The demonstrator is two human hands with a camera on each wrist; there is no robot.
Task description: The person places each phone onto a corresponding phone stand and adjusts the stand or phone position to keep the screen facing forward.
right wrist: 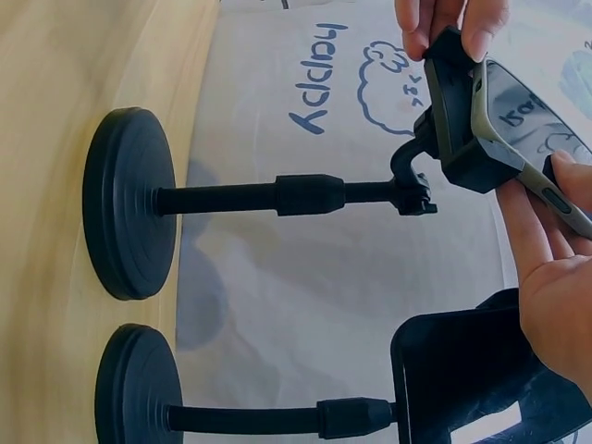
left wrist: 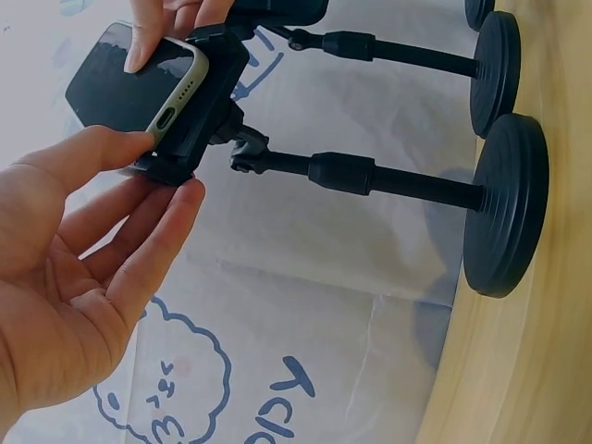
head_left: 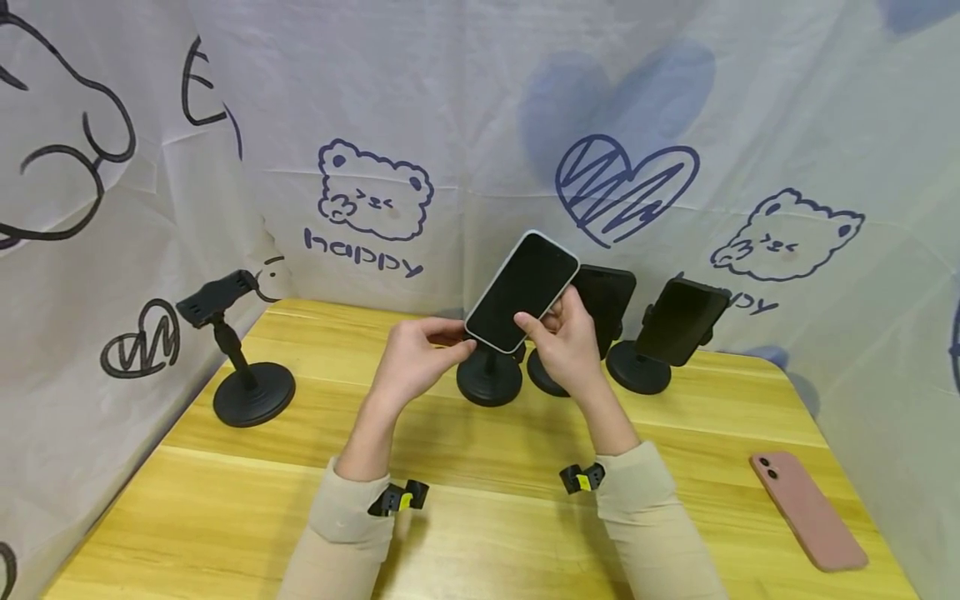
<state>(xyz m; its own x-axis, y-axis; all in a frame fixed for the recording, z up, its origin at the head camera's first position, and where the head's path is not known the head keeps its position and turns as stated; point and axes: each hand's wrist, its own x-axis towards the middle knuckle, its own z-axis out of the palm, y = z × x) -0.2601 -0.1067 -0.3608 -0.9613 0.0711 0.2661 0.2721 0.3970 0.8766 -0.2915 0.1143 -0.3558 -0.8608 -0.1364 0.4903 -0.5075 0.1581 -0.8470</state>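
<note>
A light-edged smartphone [head_left: 522,292] with a dark screen is tilted above a black phone stand [head_left: 489,382]. My right hand [head_left: 572,346] grips its right side, thumb on the screen and fingers behind. In the right wrist view the phone's lower end sits between the ends of the stand's clamp [right wrist: 481,165]. My left hand [head_left: 412,358] pinches the clamp's left end, with the thumb at the phone's lower corner. Seen from the left wrist, the left fingertips are beneath the clamp [left wrist: 199,120], and the charging port faces down toward the stand.
Right of this stand, two more stands hold a dark phone [head_left: 611,300] and another phone [head_left: 681,323]. A stand with a bare clamp [head_left: 251,392] is at the table's left. A pink phone [head_left: 813,512] lies face down at the right edge. Printed cloth hangs behind.
</note>
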